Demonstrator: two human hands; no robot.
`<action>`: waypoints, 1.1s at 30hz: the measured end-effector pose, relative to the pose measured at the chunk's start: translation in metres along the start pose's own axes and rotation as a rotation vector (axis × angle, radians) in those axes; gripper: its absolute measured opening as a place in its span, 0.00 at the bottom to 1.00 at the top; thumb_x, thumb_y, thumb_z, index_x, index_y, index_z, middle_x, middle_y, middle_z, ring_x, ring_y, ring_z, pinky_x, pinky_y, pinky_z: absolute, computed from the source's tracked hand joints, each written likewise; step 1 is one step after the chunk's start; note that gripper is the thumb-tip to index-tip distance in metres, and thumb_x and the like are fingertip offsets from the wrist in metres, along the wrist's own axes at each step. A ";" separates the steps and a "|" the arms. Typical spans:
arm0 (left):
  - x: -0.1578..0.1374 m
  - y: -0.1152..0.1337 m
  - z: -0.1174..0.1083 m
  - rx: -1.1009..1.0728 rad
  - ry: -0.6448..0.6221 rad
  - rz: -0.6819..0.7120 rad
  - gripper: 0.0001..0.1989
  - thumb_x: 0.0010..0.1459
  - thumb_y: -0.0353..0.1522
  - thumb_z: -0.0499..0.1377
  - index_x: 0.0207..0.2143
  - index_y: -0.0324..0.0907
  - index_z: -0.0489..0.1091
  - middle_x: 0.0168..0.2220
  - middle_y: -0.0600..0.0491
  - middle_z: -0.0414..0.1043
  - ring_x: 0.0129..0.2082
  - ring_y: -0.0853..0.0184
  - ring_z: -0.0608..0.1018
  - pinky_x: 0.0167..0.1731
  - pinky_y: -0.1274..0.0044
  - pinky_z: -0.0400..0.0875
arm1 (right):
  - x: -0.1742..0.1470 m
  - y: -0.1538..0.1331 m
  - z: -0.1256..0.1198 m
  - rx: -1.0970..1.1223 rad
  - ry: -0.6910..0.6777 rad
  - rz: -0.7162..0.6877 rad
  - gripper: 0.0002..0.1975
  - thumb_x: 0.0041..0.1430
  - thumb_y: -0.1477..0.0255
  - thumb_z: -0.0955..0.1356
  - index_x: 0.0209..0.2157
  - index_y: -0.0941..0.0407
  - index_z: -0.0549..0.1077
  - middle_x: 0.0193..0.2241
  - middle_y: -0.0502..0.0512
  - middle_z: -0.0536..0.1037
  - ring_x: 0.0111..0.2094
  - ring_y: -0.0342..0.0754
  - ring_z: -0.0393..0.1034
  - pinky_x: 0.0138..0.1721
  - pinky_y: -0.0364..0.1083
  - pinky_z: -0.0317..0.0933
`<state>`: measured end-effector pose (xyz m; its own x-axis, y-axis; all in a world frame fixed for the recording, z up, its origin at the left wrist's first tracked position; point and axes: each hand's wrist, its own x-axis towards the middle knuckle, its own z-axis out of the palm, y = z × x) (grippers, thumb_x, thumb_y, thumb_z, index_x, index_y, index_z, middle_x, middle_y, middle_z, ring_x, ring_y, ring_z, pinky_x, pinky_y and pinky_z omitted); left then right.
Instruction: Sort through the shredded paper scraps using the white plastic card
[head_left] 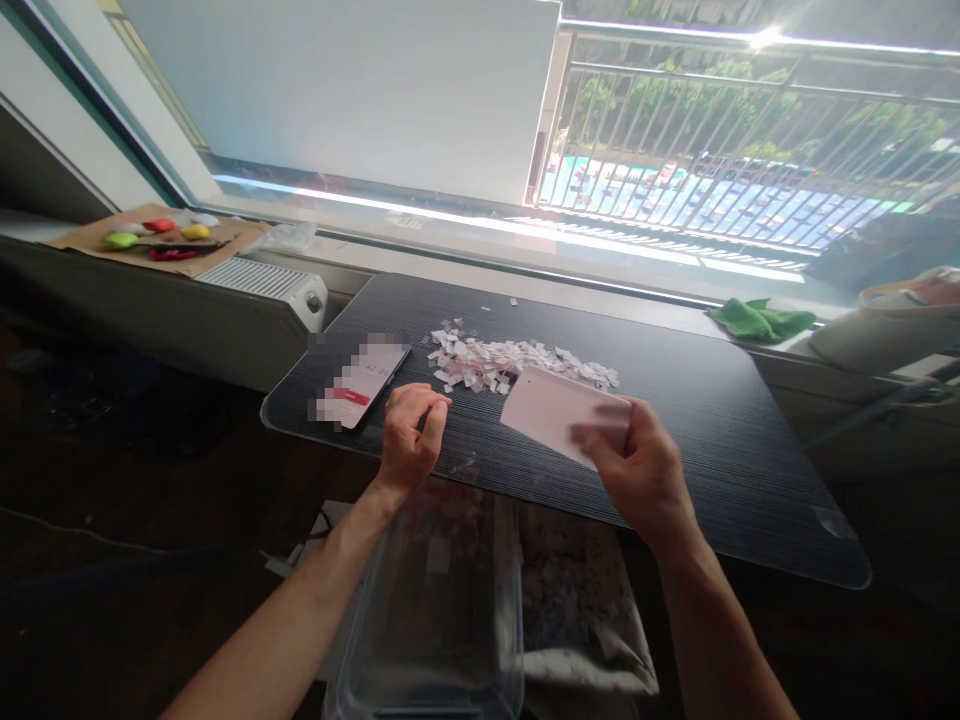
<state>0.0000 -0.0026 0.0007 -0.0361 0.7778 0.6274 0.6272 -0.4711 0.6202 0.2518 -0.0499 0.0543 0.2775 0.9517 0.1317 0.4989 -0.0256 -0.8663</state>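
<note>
Above the dark table [720, 450], my right hand [645, 460] grips a pale sheet of paper [555, 410] by its right end, thumb on the near face. The sheet is tilted and partly covers a heap of small torn paper pieces [487, 360]. My left hand [412, 430] is closed by the table's front edge, fingers curled in and thumb close to them. Whatever it may hold is hidden. To its left lies a phone [375, 375] with a lit screen, partly blurred out.
Below the table edge stand a clear plastic bin [442, 620] and a cloth-lined container [577, 640] holding paper scraps. A green cloth [761, 320] lies on the sill at right. At left are a radiator [270, 285] and a brown paper sheet [97, 228] with colourful items.
</note>
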 end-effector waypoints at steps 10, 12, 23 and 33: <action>0.000 -0.002 0.002 0.005 0.018 0.010 0.14 0.63 0.35 0.50 0.29 0.44 0.72 0.31 0.52 0.76 0.41 0.61 0.76 0.49 0.66 0.70 | -0.025 0.005 0.021 0.239 -0.257 0.170 0.10 0.48 0.67 0.69 0.34 0.53 0.69 0.26 0.47 0.73 0.26 0.45 0.67 0.27 0.43 0.60; 0.000 -0.002 0.002 0.014 0.010 0.005 0.14 0.63 0.35 0.50 0.29 0.44 0.72 0.31 0.52 0.76 0.41 0.61 0.76 0.49 0.66 0.70 | -0.025 0.004 0.019 0.233 -0.253 0.190 0.11 0.47 0.66 0.70 0.33 0.53 0.69 0.25 0.47 0.73 0.26 0.45 0.66 0.27 0.43 0.59; 0.000 -0.001 0.001 0.009 0.003 0.006 0.14 0.64 0.35 0.50 0.29 0.44 0.72 0.31 0.52 0.76 0.41 0.61 0.76 0.49 0.66 0.70 | -0.026 0.013 0.024 0.308 -0.313 0.252 0.12 0.45 0.66 0.71 0.33 0.53 0.70 0.27 0.49 0.76 0.29 0.48 0.69 0.29 0.44 0.62; -0.001 -0.002 0.001 0.002 0.014 0.025 0.14 0.64 0.34 0.51 0.29 0.44 0.72 0.31 0.52 0.76 0.40 0.62 0.76 0.49 0.66 0.70 | -0.025 0.004 0.012 0.208 -0.201 0.169 0.11 0.47 0.67 0.71 0.34 0.53 0.69 0.26 0.47 0.74 0.26 0.45 0.67 0.27 0.43 0.60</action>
<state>0.0001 -0.0018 -0.0012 -0.0316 0.7599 0.6493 0.6298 -0.4893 0.6033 0.2367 -0.0701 0.0418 0.1642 0.9811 -0.1020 0.2759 -0.1450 -0.9502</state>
